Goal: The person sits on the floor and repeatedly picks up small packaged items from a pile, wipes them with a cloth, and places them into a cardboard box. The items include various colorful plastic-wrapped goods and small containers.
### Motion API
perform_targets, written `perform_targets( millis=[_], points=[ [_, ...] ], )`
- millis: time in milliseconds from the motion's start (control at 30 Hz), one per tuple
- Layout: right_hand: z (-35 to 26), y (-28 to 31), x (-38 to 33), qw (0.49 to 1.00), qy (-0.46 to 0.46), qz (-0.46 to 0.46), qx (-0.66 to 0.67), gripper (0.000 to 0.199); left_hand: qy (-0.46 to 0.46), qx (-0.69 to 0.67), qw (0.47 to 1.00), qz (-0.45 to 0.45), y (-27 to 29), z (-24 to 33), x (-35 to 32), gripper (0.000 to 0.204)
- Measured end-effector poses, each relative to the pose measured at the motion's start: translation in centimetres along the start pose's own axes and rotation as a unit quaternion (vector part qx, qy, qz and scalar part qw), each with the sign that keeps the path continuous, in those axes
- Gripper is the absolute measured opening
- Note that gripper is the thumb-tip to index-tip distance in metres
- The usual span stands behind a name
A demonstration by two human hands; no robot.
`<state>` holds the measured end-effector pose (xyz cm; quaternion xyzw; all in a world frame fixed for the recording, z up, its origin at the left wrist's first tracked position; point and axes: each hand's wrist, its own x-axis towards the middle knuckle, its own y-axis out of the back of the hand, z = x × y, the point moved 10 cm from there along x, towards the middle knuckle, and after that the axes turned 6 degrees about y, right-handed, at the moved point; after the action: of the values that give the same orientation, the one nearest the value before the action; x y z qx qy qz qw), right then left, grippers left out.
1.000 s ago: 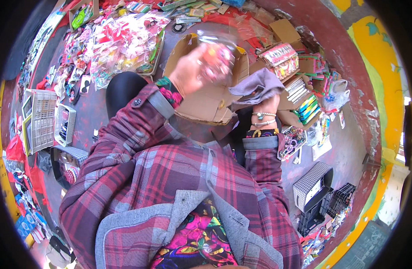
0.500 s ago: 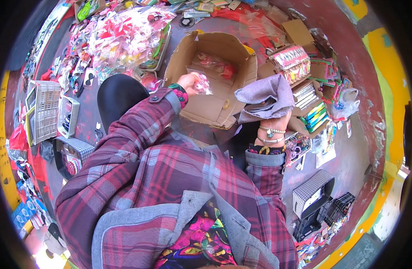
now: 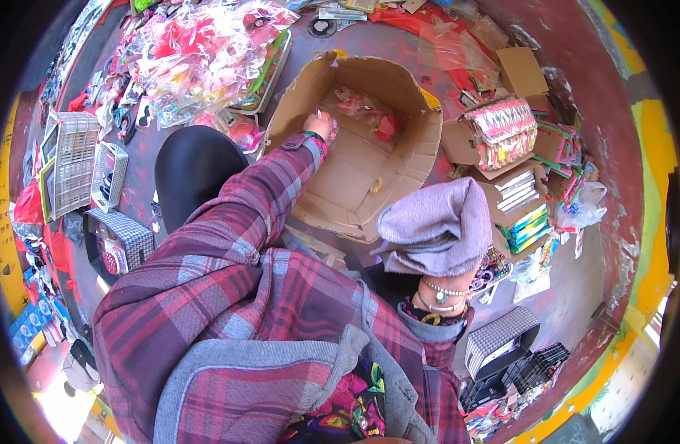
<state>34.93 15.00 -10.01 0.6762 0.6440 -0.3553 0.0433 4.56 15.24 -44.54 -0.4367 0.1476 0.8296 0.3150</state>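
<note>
My left hand (image 3: 320, 126) reaches inside a large open cardboard box (image 3: 399, 174), close to its left wall. Its closed fingers hold a small pink packet (image 3: 333, 127), mostly hidden by the hand. At the box's far end lie red and pink items in clear plastic (image 3: 369, 115). A greyish-lilac cloth (image 3: 436, 226) is bunched over my right hand (image 3: 449, 285), just outside the near right corner of the box. That hand is closed on the cloth, and its fingers are mostly covered by the folds. Bracelets circle the right wrist.
Left of the box is a big heap of clear plastic packets (image 3: 199, 59). To the right stand small cardboard boxes (image 3: 521, 70) of packaged goods. White baskets (image 3: 75, 163) are at the far left, with a checked bin (image 3: 503, 340) at the lower right.
My left hand has gone forward, deeper into the box, with the pink packet. My right hand and the cloth have come nearer to me.
</note>
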Motion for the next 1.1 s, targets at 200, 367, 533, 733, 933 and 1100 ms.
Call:
perform_targets(
  millis=[200,367,533,733,933,1100],
  points=[
    [-0.2,-6.0,-1.7,0.975,-0.097,-0.186,0.067,0.049,-0.146,0.306,0.941,0.023,-2.2,4.9,6.1,0.02],
    [-1.4,-5.5,-1.8,0.996,-0.07,-0.01,0.06,0.038,-0.202,0.329,0.921,0.047,-3.6,5.7,11.1,0.031],
    [-1.7,-5.4,-1.1,1.0,-0.03,-0.007,-0.005,0.037,-0.392,0.413,0.797,0.2,-4.2,10.8,-0.8,0.045],
    [-1.6,-4.7,-0.4,0.991,0.023,-0.112,-0.068,0.033,-0.383,0.332,0.819,0.27,0.2,4.0,2.2,0.04],
    [-2.0,-6.8,-0.8,0.995,-0.039,-0.088,-0.033,0.037,-0.046,-0.102,0.965,0.235,5.5,-6.4,11.6,0.037],
    [-2.2,-7.2,-1.0,0.995,-0.052,-0.085,-0.012,0.041,0.04,-0.105,0.988,0.108,0.7,0.2,4.6,0.027]
  ],
)
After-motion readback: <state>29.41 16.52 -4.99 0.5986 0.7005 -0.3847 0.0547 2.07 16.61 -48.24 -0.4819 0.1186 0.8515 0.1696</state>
